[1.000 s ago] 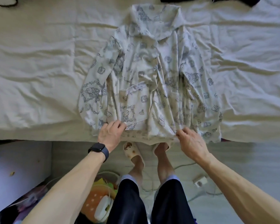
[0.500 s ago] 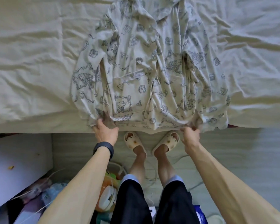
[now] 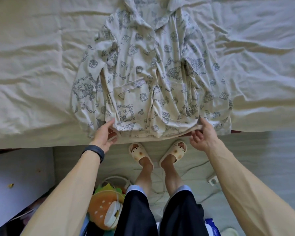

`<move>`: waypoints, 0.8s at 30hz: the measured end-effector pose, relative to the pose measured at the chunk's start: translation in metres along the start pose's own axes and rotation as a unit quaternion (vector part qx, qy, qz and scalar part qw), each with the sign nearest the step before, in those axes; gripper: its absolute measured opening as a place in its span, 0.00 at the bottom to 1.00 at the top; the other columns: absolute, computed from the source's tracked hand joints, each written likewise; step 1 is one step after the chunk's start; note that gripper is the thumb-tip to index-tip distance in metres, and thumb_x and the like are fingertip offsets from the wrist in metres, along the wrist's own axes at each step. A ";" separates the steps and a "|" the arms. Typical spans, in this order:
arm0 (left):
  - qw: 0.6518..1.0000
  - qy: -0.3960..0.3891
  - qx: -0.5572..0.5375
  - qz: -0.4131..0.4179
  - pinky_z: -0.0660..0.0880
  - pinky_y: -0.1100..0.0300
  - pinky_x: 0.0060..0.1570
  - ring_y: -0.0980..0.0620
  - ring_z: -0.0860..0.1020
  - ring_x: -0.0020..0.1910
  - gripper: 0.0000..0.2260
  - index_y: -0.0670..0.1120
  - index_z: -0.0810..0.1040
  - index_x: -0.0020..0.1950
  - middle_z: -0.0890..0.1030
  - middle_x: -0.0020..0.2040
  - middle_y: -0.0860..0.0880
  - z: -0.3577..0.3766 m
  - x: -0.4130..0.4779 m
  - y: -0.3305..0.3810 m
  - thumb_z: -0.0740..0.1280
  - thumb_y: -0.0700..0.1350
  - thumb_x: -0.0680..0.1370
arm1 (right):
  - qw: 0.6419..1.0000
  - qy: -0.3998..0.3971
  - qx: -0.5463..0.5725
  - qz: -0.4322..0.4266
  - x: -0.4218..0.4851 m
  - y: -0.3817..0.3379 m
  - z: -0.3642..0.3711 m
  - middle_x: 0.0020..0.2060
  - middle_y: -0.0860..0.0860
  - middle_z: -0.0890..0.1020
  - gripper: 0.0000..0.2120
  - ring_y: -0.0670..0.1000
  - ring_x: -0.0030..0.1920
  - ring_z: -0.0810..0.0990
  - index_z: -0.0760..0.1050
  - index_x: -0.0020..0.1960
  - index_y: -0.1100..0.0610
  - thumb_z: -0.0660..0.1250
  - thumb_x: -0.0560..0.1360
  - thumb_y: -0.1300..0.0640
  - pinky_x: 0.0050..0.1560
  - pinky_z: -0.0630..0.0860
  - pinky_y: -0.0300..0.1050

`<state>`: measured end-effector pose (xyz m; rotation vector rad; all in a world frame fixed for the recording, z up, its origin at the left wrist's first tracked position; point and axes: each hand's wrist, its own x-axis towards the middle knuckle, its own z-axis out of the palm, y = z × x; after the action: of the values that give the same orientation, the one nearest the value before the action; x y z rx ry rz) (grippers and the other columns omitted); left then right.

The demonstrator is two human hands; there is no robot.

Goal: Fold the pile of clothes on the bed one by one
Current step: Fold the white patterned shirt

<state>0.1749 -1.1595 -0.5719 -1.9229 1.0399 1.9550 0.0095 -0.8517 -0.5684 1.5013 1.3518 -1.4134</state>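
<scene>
A cream pyjama shirt (image 3: 143,79) with a grey cartoon print lies front up on the bed, collar at the far end, both sleeves folded in along its sides. Its bottom hem hangs at the bed's near edge. My left hand (image 3: 104,135) pinches the hem's left corner between thumb and fingers. At the hem's right corner my right hand (image 3: 203,133) holds the cloth the same way, thumb on top and fingers curled beneath. A dark band sits on my left wrist.
The wrinkled cream bed sheet (image 3: 32,74) spreads wide on both sides of the shirt. I stand at the bed's edge in cream slippers (image 3: 140,153). On the floor lie a burger-shaped plush (image 3: 102,208), cables and a white plug (image 3: 213,180); a white box (image 3: 19,181) stands at the left.
Both hands moved from lying on the hem to gripping its two corners, then shifted apart and opened into a looser pinch. The shirt's lower part is smoother and flatter now.
</scene>
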 end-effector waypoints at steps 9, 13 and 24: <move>0.988 0.033 0.137 0.068 0.80 0.50 0.48 0.47 0.82 0.45 0.17 0.41 0.77 0.64 0.83 0.54 0.43 -0.008 0.004 -0.019 0.72 0.47 0.79 | 0.990 0.012 -0.065 -0.121 -0.002 0.005 0.010 0.41 0.53 0.78 0.14 0.48 0.33 0.81 0.76 0.53 0.58 0.74 0.77 0.50 0.38 0.80 0.44; 0.950 0.080 0.261 0.154 0.78 0.50 0.50 0.45 0.80 0.43 0.11 0.44 0.81 0.50 0.84 0.44 0.47 -0.015 -0.006 -0.023 0.71 0.51 0.78 | 0.975 -0.009 -0.181 -0.132 0.005 0.001 0.011 0.35 0.53 0.76 0.09 0.49 0.28 0.73 0.77 0.50 0.59 0.74 0.77 0.56 0.28 0.74 0.41; 0.890 0.218 0.389 0.092 0.72 0.52 0.49 0.38 0.77 0.57 0.15 0.44 0.70 0.68 0.79 0.62 0.40 -0.017 -0.031 -0.023 0.62 0.43 0.82 | 0.899 0.082 -0.394 -0.170 0.009 0.026 -0.049 0.44 0.58 0.83 0.13 0.58 0.40 0.82 0.77 0.55 0.59 0.70 0.75 0.52 0.45 0.82 0.53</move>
<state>0.2064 -1.1428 -0.5488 -1.8144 1.8220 0.8903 0.0469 -0.8095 -0.5722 0.8702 2.0419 -0.7416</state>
